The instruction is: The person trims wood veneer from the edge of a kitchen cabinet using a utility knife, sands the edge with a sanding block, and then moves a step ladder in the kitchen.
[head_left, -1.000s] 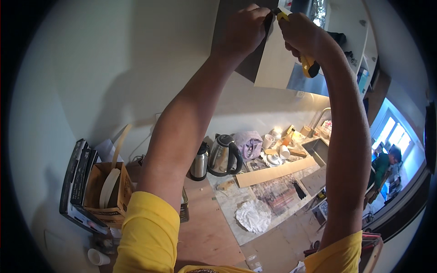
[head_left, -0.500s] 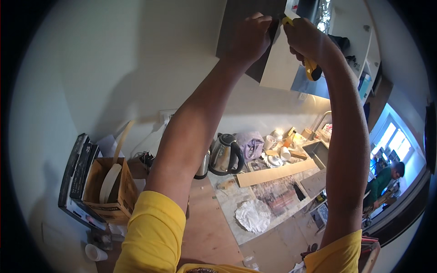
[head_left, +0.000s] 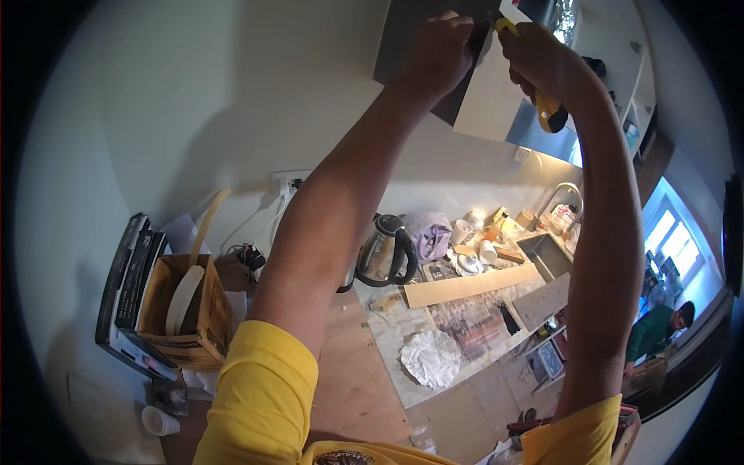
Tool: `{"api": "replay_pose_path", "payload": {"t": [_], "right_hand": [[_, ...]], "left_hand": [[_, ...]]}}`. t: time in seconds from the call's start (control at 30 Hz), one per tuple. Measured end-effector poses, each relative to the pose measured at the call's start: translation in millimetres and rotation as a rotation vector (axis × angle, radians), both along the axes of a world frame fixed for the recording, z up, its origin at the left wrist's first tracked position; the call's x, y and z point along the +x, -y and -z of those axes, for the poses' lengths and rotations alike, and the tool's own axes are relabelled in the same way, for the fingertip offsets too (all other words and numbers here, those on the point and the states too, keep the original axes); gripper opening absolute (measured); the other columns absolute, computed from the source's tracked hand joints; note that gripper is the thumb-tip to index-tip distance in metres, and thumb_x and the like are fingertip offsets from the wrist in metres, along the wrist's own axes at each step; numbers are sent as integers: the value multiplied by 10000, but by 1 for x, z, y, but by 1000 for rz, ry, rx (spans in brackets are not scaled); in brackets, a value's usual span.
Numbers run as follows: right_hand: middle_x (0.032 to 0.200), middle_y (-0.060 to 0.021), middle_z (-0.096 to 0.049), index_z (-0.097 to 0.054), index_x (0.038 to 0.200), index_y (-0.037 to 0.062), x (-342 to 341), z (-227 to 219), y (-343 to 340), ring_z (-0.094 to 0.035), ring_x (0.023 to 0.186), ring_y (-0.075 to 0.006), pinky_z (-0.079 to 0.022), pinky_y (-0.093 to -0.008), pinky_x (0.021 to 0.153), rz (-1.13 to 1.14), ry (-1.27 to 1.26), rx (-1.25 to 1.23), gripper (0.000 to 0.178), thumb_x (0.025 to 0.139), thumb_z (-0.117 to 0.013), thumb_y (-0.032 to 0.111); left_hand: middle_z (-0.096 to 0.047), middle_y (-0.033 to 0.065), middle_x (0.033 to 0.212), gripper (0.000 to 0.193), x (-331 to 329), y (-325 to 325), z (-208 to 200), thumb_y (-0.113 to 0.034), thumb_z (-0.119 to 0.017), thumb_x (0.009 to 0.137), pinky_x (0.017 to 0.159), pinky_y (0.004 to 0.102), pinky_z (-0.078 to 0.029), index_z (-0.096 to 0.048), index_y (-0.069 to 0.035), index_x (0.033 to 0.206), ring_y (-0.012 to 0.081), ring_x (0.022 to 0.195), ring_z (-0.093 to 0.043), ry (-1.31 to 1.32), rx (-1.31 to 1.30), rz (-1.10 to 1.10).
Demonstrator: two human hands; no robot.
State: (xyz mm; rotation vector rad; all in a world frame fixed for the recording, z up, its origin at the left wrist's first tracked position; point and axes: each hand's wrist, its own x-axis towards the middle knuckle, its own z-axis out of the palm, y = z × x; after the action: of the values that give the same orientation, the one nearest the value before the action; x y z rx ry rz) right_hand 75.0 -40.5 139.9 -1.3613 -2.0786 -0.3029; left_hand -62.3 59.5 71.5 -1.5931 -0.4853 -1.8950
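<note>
Both my arms reach up to a wall cabinet with a dark side panel [head_left: 403, 43] and a pale underside [head_left: 487, 89]. My right hand [head_left: 542, 58] is closed around a yellow-and-black utility knife [head_left: 552, 115]. Its yellow front end is close to the cabinet's edge, and I cannot make out a blade. My left hand [head_left: 446, 54] has its fingers curled against the dark panel near that edge, just left of the knife. Whatever those fingers grip is hidden.
Below lies a cluttered counter with an electric kettle [head_left: 385, 252], a purple bag [head_left: 428, 236], a long wooden strip [head_left: 473, 285], crumpled paper [head_left: 431, 359] and a sink [head_left: 546, 256]. At left stands a cardboard box [head_left: 213, 333]. A person in green [head_left: 651, 333] is at the far right.
The view has shifted slightly, so cabinet and hands appear a little further right and up. My hands stay at the cabinet edge, the right one still gripping the utility knife.
</note>
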Motion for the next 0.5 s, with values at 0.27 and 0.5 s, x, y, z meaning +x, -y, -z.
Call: {"api": "replay_pose_path", "payload": {"t": [0.27,0.5], "right_hand": [[568,-74,-547,-525,801,-19,-6,22,4,-527,401,-150,-449,-305,399,-57,-112,54,411,998,-390,316],[557,-67,-534,-528,796,-24,-15,20,10,-518,399,-136,-454,-303,410,51,-63,87,434,1010,-365,316]], "left_hand": [[-629,149,794,54,-6,7,6,-84,-608,843,650,446,-516,-615,-51,801,352,722,-635,-9,-18,-41],[-635,159,793,34,-6,10,11,-74,-610,846,646,453,-515,-632,-64,821,372,731,-635,-18,-92,-50]]}}
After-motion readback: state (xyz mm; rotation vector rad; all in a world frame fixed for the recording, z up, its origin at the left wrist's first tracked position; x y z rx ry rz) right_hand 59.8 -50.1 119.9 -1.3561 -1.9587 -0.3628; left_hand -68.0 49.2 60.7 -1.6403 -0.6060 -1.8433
